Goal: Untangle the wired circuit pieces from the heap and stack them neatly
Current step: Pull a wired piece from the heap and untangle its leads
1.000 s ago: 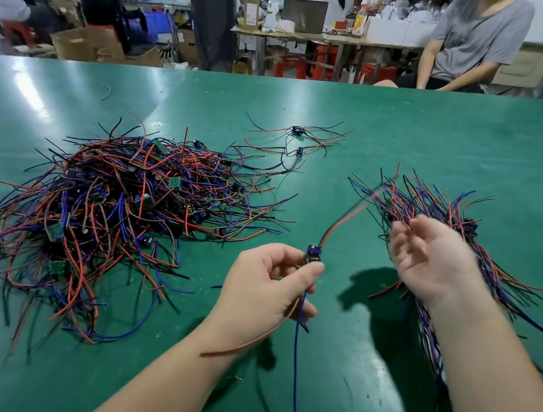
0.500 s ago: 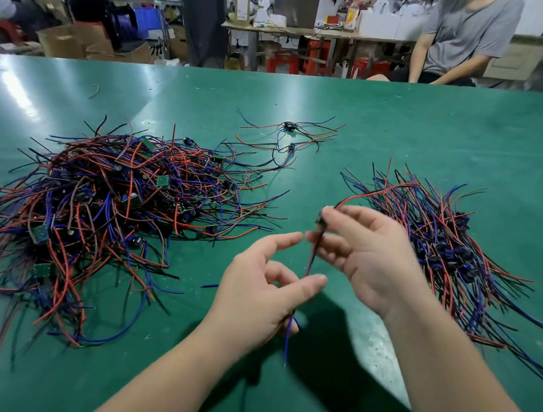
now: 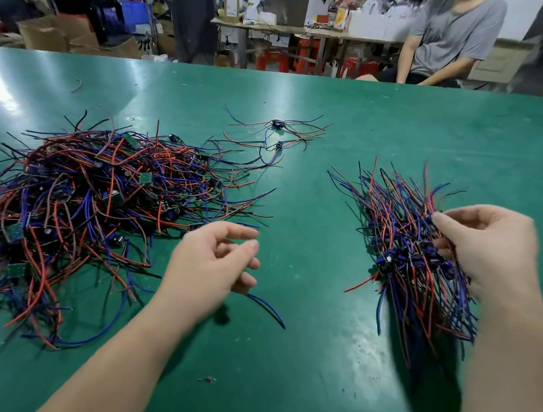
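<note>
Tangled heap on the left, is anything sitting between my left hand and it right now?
Nothing visible stands in the way. The left hand hovers open at the right edge of the tangled heap, close to its outermost wire ends. Only the bare green table shows around the hand.

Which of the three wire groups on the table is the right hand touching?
The stack on the right: the right hand pinches its wires. The big left heap and the small far group lie apart from it.

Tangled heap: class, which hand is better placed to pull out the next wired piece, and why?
Left. The left hand hovers relaxed beside the tangled heap; the right hand is busy at the sorted stack.
</note>
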